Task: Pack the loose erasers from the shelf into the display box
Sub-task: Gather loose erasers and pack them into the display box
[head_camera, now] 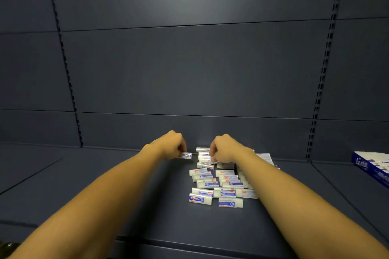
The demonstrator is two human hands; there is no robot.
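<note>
Several loose white erasers (219, 187) with blue and red printed sleeves lie scattered on the dark shelf (105, 174), right of centre. My left hand (172, 145) pinches one eraser (186, 155) by its end, just left of the pile's far edge. My right hand (223, 149) is closed over the far erasers (205, 156), fingertips down on one of them. A small dark box-like shape (226, 166) sits under my right wrist, mostly hidden. A blue and white display box (370, 166) stands at the shelf's far right.
The shelf's dark back wall (189, 69) rises right behind the hands, with slotted uprights (320, 82) left and right. The shelf's front edge (168, 242) runs below my forearms. A dark object (8, 246) shows at the bottom left corner.
</note>
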